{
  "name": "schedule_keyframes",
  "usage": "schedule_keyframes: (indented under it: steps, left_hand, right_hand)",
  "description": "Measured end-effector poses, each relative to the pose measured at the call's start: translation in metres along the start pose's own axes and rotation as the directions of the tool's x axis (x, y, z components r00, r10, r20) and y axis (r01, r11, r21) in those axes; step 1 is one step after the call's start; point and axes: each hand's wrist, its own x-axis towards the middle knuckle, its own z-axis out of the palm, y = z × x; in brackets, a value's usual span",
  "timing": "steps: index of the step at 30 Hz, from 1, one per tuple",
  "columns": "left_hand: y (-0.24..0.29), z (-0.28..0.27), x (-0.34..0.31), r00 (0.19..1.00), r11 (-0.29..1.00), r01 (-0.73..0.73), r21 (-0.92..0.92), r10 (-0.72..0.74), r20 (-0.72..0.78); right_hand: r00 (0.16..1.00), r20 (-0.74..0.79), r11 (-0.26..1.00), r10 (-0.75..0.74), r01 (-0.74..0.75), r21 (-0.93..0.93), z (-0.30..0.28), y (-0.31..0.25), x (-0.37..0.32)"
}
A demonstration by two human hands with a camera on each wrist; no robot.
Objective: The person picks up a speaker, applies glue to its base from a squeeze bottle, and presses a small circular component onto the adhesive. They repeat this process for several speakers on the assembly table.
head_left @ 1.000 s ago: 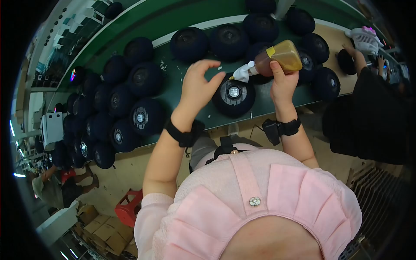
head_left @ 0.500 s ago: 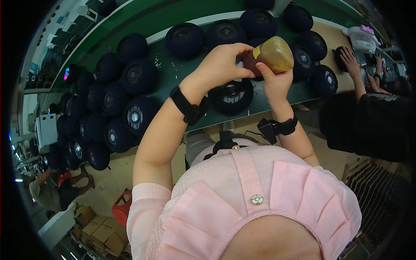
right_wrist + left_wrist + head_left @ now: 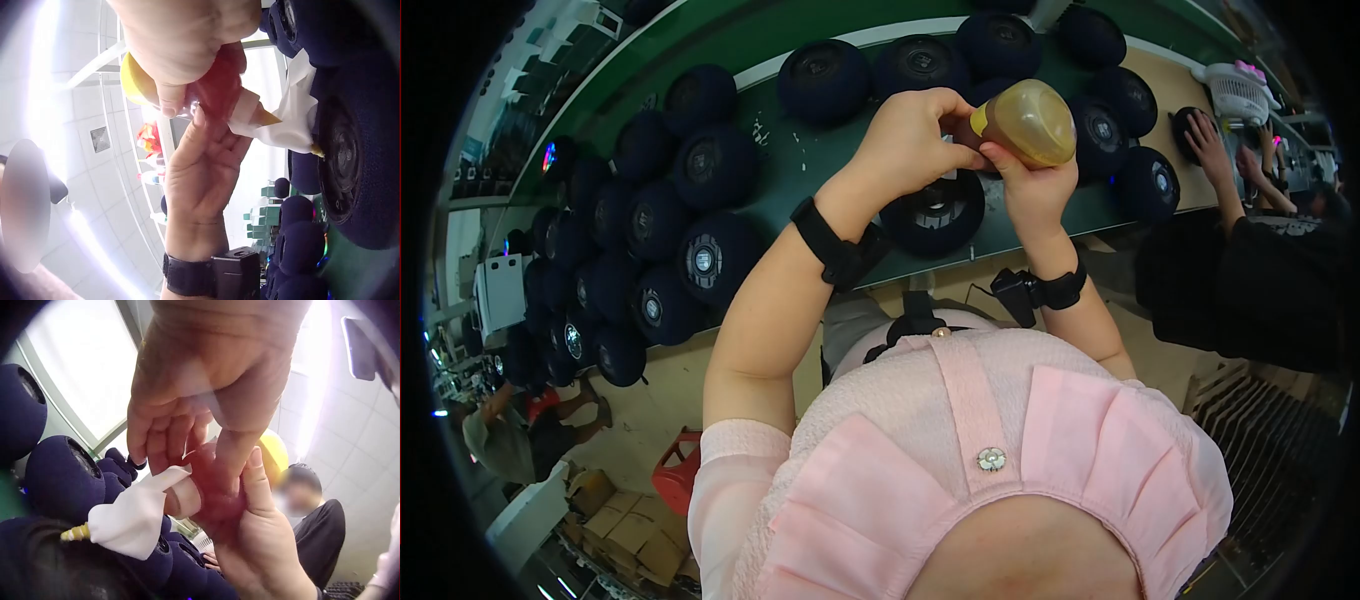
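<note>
Both hands grip an amber squeeze bottle [image 3: 1032, 122], tipped with its nozzle down to the left. My right hand [image 3: 1040, 192] holds its body, thumb along the side. My left hand [image 3: 905, 142] grips it close to the neck, thumb and fingers on opposite sides. A white tissue [image 3: 128, 520] is wrapped round the nozzle; its yellowish tip [image 3: 76, 533] pokes out. In the right wrist view that tip is close over the face of a round, dark-blue fabric-covered unit [image 3: 342, 159] with a black centre. The head view hides the nozzle behind my left hand.
Several similar round units [image 3: 716, 166] crowd the green table [image 3: 795, 185] at left, with more along the back and right. Another person's hand [image 3: 1208, 145] touches a dark round piece near a white basket [image 3: 1238, 95]. A red stool [image 3: 677, 472] stands on the floor.
My left hand was apart from the bottle a second ago; it has moved right and now grips it near the neck. The bottle has shifted slightly left and tipped further.
</note>
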Motion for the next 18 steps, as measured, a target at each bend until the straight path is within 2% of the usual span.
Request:
schedule_keyframes:
  steps: [4,6,7,10,13,15,16,17,18]
  left_hand:
    - [0.005,0.001,-0.004,1.000,0.999,0.025,-0.019,-0.026,-0.009]
    - [0.007,0.000,-0.006,0.996,0.996,0.084,-0.040,-0.084,0.001]
    - [0.008,0.000,-0.006,0.997,0.996,0.079,-0.040,-0.080,-0.001]
    - [0.004,0.000,-0.006,0.999,0.999,0.035,0.023,-0.034,-0.035]
    - [-0.006,-0.002,-0.007,1.000,0.998,0.030,-0.055,-0.029,0.011]
    - [-0.013,-0.006,-0.016,0.989,0.996,-0.082,0.047,0.087,-0.121]
    - [-0.011,-0.011,-0.025,0.987,1.000,-0.007,-0.013,0.005,-0.159]
    - [-0.020,-0.016,-0.032,0.987,1.000,-0.009,-0.010,0.008,-0.161]
    - [-0.037,-0.016,-0.041,0.969,0.990,0.069,-0.121,-0.096,-0.229]
  right_hand:
    - [0.998,0.040,0.999,0.053,-0.053,0.007,0.002,-0.010,-0.001]
    - [0.993,0.080,0.996,0.091,-0.091,-0.015,-0.001,-0.013,0.000]
    - [0.984,0.119,0.991,0.129,-0.126,-0.039,-0.002,-0.014,0.002]
    - [0.977,0.175,0.992,0.120,-0.112,-0.056,-0.005,-0.016,0.005]
    - [0.982,0.105,0.986,0.158,-0.151,-0.074,-0.003,-0.016,0.009]
    - [0.987,0.094,0.990,0.133,-0.127,-0.065,-0.003,-0.019,0.010]
    - [0.991,0.081,0.993,0.111,-0.107,-0.055,-0.003,-0.020,0.010]
    - [0.991,0.081,0.993,0.108,-0.103,-0.052,-0.003,-0.018,0.010]
    - [0.993,0.057,0.994,0.101,-0.098,-0.042,-0.005,-0.013,0.007]
